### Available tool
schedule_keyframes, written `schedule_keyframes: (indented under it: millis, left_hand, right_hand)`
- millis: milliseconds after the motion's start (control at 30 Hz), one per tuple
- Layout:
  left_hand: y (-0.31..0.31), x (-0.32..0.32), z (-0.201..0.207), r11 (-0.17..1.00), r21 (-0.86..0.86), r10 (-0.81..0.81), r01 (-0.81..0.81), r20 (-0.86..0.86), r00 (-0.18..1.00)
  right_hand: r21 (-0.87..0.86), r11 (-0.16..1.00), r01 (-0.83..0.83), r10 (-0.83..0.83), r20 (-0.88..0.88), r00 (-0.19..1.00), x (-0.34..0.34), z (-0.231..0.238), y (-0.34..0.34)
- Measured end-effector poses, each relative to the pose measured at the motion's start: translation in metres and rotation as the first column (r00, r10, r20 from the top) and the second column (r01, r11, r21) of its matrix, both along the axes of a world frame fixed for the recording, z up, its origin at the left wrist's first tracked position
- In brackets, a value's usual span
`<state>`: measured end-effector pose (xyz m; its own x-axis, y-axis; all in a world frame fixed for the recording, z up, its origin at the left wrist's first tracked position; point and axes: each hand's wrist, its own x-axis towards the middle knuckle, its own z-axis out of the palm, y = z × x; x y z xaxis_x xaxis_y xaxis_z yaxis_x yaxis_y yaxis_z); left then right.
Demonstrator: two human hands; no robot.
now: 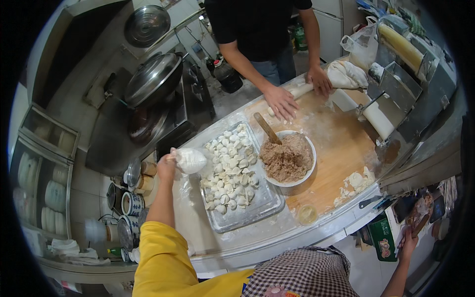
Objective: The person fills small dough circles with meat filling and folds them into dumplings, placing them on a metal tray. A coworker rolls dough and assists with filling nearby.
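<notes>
My left arm, in a yellow sleeve, reaches forward over the worktop. My left hand (167, 164) is closed on the edge of a white, rounded, bag-like thing (191, 161), held just left of a metal tray (228, 225). Many small folded dumplings (230, 173) lie on the tray. At the lower right, my right hand (407, 243) is low beside the counter, by a green and white box (383, 240). Its fingers are closed near a brown, elongated thing (420, 222); what they hold is too small to make out.
Across the counter, a person in black presses both hands on a dough roll (299, 91). A white bowl (313, 168) of minced filling with a wooden handle stands right of the tray. Dough scraps (357, 184), a small dish (307, 214) and a rolling machine (378, 119) are further right.
</notes>
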<state>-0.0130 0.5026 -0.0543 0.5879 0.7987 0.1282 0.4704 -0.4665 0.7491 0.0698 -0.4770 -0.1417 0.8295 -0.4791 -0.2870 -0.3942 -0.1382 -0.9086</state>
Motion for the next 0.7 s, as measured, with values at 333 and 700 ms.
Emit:
schedule_keyframes:
  millis: [333, 700]
  left_hand:
    - [-0.064, -0.067, 0.016, 0.995, -0.071, 0.076, -0.069, 0.101, 0.992]
    - [-0.141, -0.086, 0.038, 0.985, 0.171, -0.015, 0.037, -0.129, 0.992]
  right_hand:
    - [0.090, 0.995, -0.042, 0.038, 0.037, 0.999, 0.002, -0.005, -0.001]
    - [0.085, 0.994, -0.067, 0.072, -0.054, 0.996, 0.001, -0.001, 0.000]
